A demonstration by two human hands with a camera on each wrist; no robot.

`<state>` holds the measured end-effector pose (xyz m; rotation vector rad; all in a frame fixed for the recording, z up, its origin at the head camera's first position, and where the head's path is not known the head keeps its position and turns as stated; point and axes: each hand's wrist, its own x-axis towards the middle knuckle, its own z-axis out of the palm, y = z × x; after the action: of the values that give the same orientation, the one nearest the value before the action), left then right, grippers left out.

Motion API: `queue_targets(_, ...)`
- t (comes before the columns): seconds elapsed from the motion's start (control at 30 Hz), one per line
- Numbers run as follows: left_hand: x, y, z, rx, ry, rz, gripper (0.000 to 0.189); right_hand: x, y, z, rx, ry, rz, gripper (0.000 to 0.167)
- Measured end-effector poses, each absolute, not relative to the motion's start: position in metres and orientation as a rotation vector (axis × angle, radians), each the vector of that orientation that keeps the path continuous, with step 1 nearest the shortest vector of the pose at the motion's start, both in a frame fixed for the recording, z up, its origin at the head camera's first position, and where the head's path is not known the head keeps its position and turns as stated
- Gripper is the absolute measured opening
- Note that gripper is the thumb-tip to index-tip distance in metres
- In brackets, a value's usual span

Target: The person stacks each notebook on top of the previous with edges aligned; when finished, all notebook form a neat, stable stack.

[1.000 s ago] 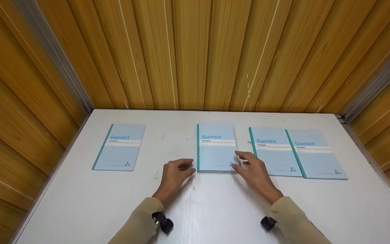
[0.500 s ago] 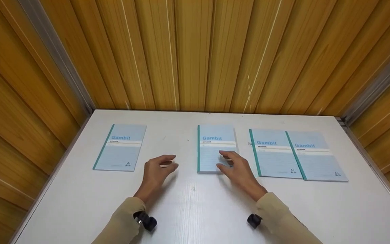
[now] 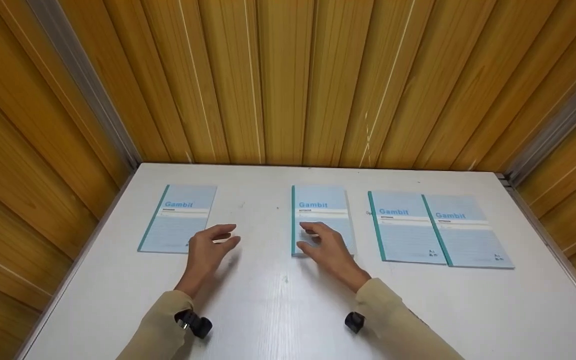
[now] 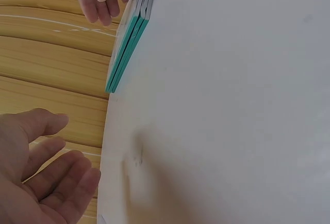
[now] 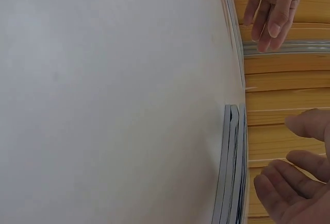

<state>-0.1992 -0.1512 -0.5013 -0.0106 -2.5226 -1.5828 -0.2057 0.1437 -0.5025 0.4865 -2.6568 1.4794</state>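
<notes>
In the head view a light-blue "Gambit" notebook stack (image 3: 323, 199) with a green spine lies mid-table. Two green spines (image 4: 125, 54) show one on the other in the left wrist view. My right hand (image 3: 330, 251) hovers over the stack's lower part, fingers loosely bent, holding nothing. To the left, my left hand (image 3: 210, 252) is raised above the table and hides the lower right corner of a single notebook (image 3: 180, 220). Its thumb and fingers are apart with nothing between them.
Two more notebooks lie side by side on the right, the nearer one (image 3: 405, 230) adjoining the outer one (image 3: 468, 235). The white table (image 3: 278, 310) ends at a wood-patterned wall (image 3: 288, 80) behind, with similar panels on both sides.
Both hands have moved left. The right one passed from the stack's right edge to above it; the left went from beside the stack to near the left notebook. The notebooks stay put.
</notes>
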Motion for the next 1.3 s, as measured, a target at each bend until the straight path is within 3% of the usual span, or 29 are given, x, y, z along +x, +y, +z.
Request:
queue_targets(0.6,-0.196,-0.203,-0.496,0.149,-2.547,-1.487,0.035,-0.211,0.093,-0.506,0.623,-2.659,1.662,0.045)
queue_targets(1.3,-0.191,-0.249,-0.499,0.274,-2.55,-1.456,0.043,-0.214,0.045,-0.516,0.591,-2.683,1.758,0.046)
